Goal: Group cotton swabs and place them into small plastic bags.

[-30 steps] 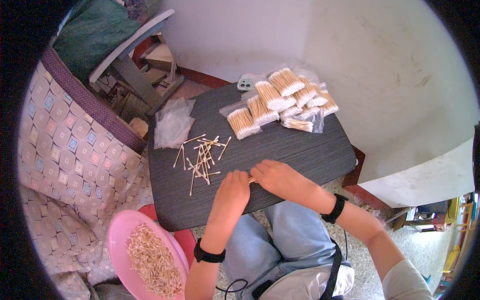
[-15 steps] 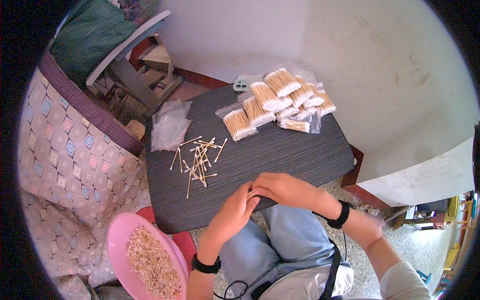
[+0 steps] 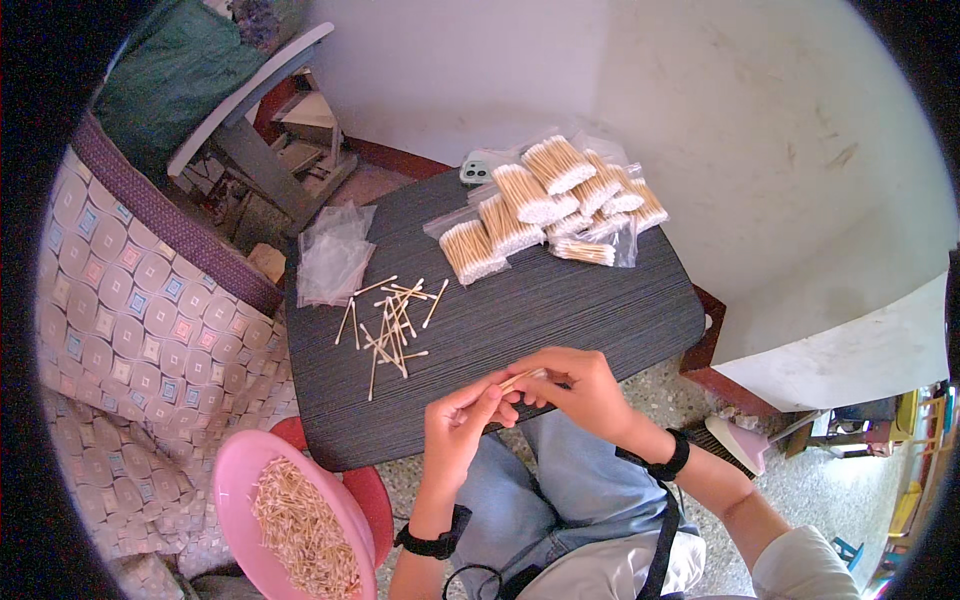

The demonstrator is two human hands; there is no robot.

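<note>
Over the near edge of the dark table [image 3: 520, 330], my two hands meet around a few cotton swabs [image 3: 518, 380]. My left hand [image 3: 465, 420] pinches them between thumb and fingers at one end. At the white tips, my right hand [image 3: 575, 385] closes on the same swabs; its fingers partly cover them, so how many there are cannot be told. Left of my hands, a loose scatter of cotton swabs [image 3: 395, 330] lies on the table. Farther back are filled bags of cotton swabs [image 3: 555, 205], piled up, and a stack of clear plastic bags [image 3: 335, 255].
A pink basin [image 3: 235, 490] heaped with cotton swabs stands at the lower left, beside a red seat [image 3: 370, 500]. A phone [image 3: 474, 172] lies at the table's back edge. Patterned fabric [image 3: 150, 330] covers furniture on the left; a brush [image 3: 735, 445] is on the floor at right.
My hands have opened out a little, so more of the swabs between them shows. The right forearm has shifted, uncovering the brush. The whole view has moved slightly.
</note>
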